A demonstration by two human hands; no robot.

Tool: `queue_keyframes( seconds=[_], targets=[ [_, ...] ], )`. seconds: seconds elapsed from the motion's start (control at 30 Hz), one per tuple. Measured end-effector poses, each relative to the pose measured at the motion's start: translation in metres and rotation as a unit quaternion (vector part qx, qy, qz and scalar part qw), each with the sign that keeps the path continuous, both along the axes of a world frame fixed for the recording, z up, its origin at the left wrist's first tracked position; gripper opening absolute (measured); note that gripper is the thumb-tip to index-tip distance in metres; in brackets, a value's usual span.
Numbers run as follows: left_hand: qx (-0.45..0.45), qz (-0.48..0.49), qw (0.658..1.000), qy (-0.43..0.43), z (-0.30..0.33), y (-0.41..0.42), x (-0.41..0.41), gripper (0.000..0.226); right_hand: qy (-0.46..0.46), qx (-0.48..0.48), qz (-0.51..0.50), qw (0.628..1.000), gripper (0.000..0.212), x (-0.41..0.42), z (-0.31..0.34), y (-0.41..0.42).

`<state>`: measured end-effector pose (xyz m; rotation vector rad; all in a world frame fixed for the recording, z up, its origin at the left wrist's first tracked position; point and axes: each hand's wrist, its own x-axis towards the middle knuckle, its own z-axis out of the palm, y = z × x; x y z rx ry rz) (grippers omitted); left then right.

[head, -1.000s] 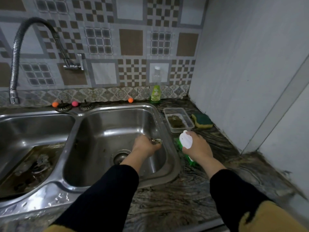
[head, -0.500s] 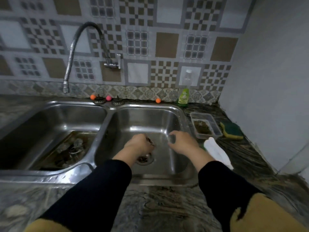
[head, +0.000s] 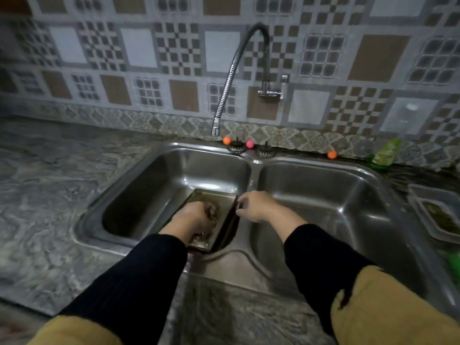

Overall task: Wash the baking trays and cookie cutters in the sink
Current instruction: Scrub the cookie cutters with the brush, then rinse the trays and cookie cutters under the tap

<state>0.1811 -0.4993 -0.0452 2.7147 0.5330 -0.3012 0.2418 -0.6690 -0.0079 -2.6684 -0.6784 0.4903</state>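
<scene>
A dirty rectangular metal baking tray [head: 219, 202] in the left basin is scrubbed: a brownish scouring wad [head: 211, 209] is clamped in the left hand [head: 196, 216]. The tray's rim, just left of the right hand [head: 251, 205], appears pinched by that grip, though blur leaves this uncertain. Steadying and rinse water are likely needed next.

No readable text, brand, number or sign appears anywhere. The green bottle [head: 385, 153] at the back right carries a label, but it is too blurred to read.

2 black ribbed sleeves [head: 139, 282] under mustard-yellow outer cuffs [head: 388, 312].

Silver sink [head: 251, 168], checkered brown-and-white tiles [head: 174, 46]
</scene>
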Motion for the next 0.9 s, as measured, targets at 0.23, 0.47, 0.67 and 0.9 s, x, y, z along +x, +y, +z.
queue_keyframes(
  seconds=[0.23, 0.47, 0.67, 0.9],
  targets=[
    [-0.021, -0.036, 0.997, 0.061, -0.047, 0.058, 0.024, 0.040, -0.016, -0.011, -0.068, 0.998, 0.041, 0.021, -0.020, 0.042],
    [-0.066, -0.069, 0.993, 0.077, -0.056, 0.078, 0.050, 0.037, 0.008, -0.006, -0.093, 0.996, 0.036, 0.023, -0.005, 0.044],
    [-0.206, -0.027, 0.948, -0.241, 0.050, 0.079, 0.105, 0.044, -0.009, 0.009, -0.118, 0.993, 0.043, 0.070, 0.038, 0.041],
    [-0.438, -0.125, 0.825, -0.334, 0.149, 0.044, 0.124, 0.044, -0.086, 0.138, -0.229, 0.960, 0.045, 0.156, 0.108, 0.023]
  ],
)
